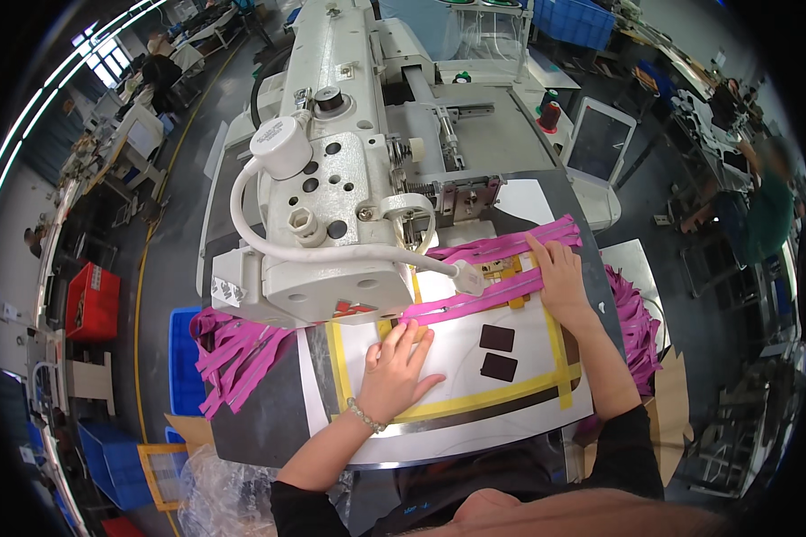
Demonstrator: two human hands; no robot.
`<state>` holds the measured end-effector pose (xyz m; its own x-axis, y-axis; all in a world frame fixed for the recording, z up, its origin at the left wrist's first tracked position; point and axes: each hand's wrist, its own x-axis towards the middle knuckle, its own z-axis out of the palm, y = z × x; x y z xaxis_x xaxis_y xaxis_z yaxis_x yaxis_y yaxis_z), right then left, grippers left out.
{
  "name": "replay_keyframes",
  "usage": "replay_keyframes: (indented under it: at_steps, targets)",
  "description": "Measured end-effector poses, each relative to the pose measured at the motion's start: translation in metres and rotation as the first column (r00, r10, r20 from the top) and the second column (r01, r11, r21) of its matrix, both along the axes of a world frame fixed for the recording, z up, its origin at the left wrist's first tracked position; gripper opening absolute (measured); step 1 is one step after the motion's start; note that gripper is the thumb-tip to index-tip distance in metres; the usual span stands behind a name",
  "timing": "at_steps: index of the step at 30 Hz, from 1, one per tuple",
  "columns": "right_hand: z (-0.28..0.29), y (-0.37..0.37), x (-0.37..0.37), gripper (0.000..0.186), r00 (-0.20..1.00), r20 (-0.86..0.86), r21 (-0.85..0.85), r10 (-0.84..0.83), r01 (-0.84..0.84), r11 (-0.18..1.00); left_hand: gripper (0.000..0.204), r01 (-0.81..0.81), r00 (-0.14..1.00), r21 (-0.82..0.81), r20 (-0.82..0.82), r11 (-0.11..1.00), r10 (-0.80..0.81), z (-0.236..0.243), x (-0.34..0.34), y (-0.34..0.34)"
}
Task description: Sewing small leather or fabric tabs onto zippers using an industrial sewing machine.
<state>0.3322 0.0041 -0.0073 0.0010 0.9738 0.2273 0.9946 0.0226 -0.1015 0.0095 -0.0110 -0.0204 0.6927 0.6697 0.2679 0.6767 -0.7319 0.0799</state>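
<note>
A magenta zipper (479,302) lies across the white sheet under the sewing machine head (331,224). My left hand (394,371) rests with fingers spread, its fingertips on the left end of this zipper. At the other end, my right hand (561,279) lies with fingers stretched out over the magenta tape. Behind, more magenta zipper tape (555,234) runs from the machine toward the right. Yellow and brass-coloured fixture parts (501,268) show between the strips. Two small dark rectangular patches (497,337) sit on the sheet between my hands.
Yellow tape (475,396) borders the white sheet. Bunches of magenta zippers hang at the table's left (237,353) and right (631,327). A white hose (331,256) crosses the machine's front. Blue bins (114,461) stand left; a person (766,210) is at far right.
</note>
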Motion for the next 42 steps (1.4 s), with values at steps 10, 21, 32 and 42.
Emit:
replay_keyframes:
  at_steps: [10, 21, 32, 42]
  targets:
    - [0.030, -0.021, 0.023, 0.070, 0.966, -0.197, -0.115, 0.165, -0.190, 0.975, 0.062, 0.012, 1.000, 0.006, 0.005, 1.000, -0.012, 0.003, -0.001, -0.001]
    - [0.048, 0.001, -0.053, 0.041, 0.620, -0.747, -0.301, 0.240, -0.637, 0.709, 0.035, 0.281, 0.887, 0.367, 0.252, 0.887, -0.386, 0.010, -0.015, -0.002]
    - [-0.005, 0.051, -0.130, 0.024, -0.281, -0.960, 0.039, -0.019, -0.201, 0.979, 0.030, 0.322, 0.851, 0.285, 0.330, 0.903, -0.408, 0.015, -0.024, 0.003]
    - [-0.003, 0.026, -0.091, 0.031, 0.520, -0.493, 0.183, 0.697, -0.722, 0.668, 0.035, 0.261, 0.928, 0.113, 0.243, 0.959, -0.282, 0.011, -0.008, 0.005]
